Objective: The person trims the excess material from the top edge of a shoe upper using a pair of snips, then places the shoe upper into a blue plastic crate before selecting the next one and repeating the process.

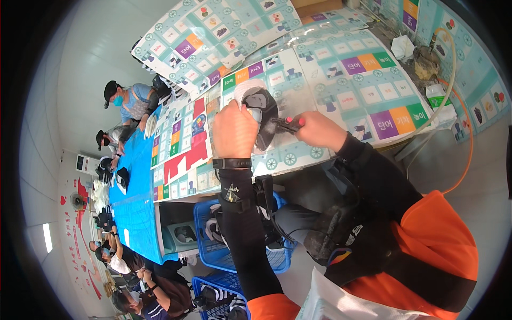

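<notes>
Fabric piece [270, 106], pale and dark, possibly a cap, sits at upper centre of the frame, over the patterned tabletop [368, 93]; from my remote seat I can't tell whether it rests there or is lifted. I see the left hand [234, 129] with its fingers curled together, gripping the near side. The right hand [318, 130], right of centre, has its fingers closed around a dark hand tool [288, 125] with red ends, whose tips appear to meet the piece's dark side.

I'd judge the work on this piece to be under way and not finished, since both hands are engaged on it; how much is left I can't read. More dark and white goods lie in the blue basket [216, 254] at lower centre, but I can't say whether those are done or waiting. The left fingertips are hidden from me, the tool's jaws are too small to read, and the basket's contents are partly covered by the left forearm.
</notes>
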`<state>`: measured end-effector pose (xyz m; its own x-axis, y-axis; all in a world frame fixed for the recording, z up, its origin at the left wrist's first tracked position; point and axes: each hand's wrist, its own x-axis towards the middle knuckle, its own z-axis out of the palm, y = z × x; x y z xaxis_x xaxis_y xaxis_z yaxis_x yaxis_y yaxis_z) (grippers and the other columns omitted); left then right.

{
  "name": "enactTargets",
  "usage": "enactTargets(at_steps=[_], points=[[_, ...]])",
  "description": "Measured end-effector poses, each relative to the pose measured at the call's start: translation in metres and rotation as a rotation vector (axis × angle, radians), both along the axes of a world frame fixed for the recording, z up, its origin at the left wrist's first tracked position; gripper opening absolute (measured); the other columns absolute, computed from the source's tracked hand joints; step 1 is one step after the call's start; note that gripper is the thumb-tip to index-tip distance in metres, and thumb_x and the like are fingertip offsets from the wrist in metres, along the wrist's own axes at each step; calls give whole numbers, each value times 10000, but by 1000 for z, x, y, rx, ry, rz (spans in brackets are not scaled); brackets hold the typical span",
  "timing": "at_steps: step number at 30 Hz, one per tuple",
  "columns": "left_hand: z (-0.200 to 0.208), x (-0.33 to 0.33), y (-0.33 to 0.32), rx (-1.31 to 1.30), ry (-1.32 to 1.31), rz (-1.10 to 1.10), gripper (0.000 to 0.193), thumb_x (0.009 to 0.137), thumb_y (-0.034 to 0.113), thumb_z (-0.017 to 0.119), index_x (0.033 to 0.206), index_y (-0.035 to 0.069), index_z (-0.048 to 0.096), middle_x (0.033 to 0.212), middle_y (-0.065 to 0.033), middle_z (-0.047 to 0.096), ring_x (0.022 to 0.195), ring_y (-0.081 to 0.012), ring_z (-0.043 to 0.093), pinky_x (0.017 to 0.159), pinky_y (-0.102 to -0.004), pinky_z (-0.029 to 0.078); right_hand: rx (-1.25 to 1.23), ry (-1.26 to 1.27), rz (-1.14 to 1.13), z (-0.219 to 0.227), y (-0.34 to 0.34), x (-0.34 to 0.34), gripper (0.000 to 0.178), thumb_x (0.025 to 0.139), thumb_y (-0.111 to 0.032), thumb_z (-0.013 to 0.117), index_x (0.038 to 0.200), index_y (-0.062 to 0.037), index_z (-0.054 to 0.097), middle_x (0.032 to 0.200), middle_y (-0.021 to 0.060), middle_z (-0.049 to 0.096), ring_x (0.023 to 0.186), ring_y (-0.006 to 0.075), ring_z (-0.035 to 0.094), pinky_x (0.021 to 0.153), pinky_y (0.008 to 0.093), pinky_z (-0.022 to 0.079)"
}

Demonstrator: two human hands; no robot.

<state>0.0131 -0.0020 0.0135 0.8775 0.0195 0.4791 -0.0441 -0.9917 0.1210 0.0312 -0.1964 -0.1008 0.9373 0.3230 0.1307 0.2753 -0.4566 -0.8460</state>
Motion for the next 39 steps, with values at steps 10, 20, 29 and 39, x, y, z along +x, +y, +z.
enactTargets(at_steps=[10, 20, 29, 39], points=[[-2, -7, 6, -20, -13, -32, 216, 947, 191, 624, 945, -22, 660, 924, -265, 704, 871, -484, 678, 767, -565, 536, 96, -29, -18, -2, 9, 3, 212, 812, -121, 645, 940, 41, 691, 775, 264, 662, 722, 439, 639, 661, 467, 483], [-8, -9, 11, -43, -5, -41, 239, 958, 201, 625, 918, -33, 653, 907, -281, 693, 865, -493, 669, 762, -565, 528, 20, 86, 117, 0, 1, 2, 216, 827, -125, 664, 960, 41, 702, 708, 206, 644, 646, 341, 607, 644, 419, 473], [-3, -8, 14, 11, 9, -31, 247, 965, 226, 636, 946, -19, 662, 919, -269, 703, 865, -484, 679, 757, -557, 537, 96, 454, 196, 8, 2, -6, 231, 776, -110, 694, 949, 42, 701, 765, 225, 665, 690, 374, 623, 674, 429, 485], [-1, -5, 8, -3, 11, -27, 219, 960, 217, 635, 942, 1, 661, 913, -253, 708, 859, -479, 682, 745, -558, 542, 9, -59, -32, 19, 6, -11, 213, 804, -105, 535, 859, 43, 677, 811, 337, 652, 842, 541, 631, 789, 607, 490]])
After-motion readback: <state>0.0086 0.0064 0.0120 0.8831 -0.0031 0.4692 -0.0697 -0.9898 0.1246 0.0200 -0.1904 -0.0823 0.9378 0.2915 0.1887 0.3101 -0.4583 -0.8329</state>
